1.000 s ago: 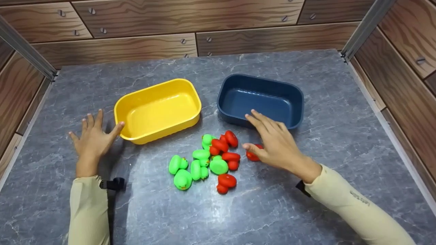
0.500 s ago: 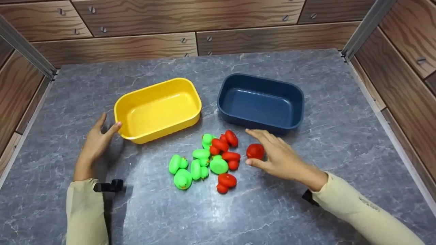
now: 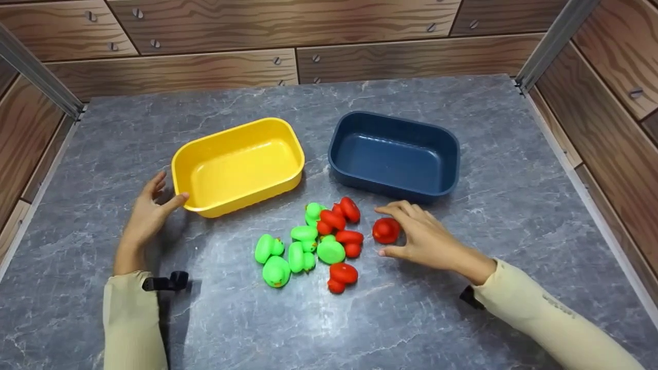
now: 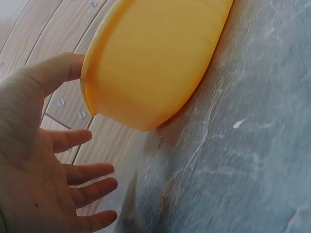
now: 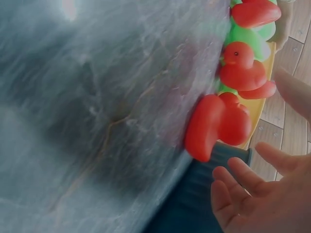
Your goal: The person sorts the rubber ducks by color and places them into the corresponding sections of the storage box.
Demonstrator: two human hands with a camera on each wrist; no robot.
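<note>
My left hand (image 3: pixel 146 216) is beside the yellow bin (image 3: pixel 205 208), its thumb at the rim of the near left corner. In the left wrist view the other fingers (image 4: pixel 92 171) are spread loosely, apart from the bin. My right hand (image 3: pixel 424 239) is around a lone red rubber duck (image 3: pixel 386 230), thumb on the near side and fingers on the far side, with a gap between. Left of it lies a cluster of several green rubber ducks (image 3: pixel 302 255) and red rubber ducks (image 3: pixel 343 273), some touching each other. The right wrist view shows the closest red duck (image 5: pixel 206 128) beyond the fingertips.
A dark blue bin (image 3: pixel 396 186) stands behind my right hand, with nothing in it. The yellow bin also holds nothing. Wood-patterned panels (image 3: pixel 216 74) border the grey marbled table (image 3: pixel 308 334) at the back and sides.
My right hand has drawn back from over the blue bin's near rim and lowered around the lone red duck. My left hand's spread fingers have drawn in; its thumb stays by the yellow rim.
</note>
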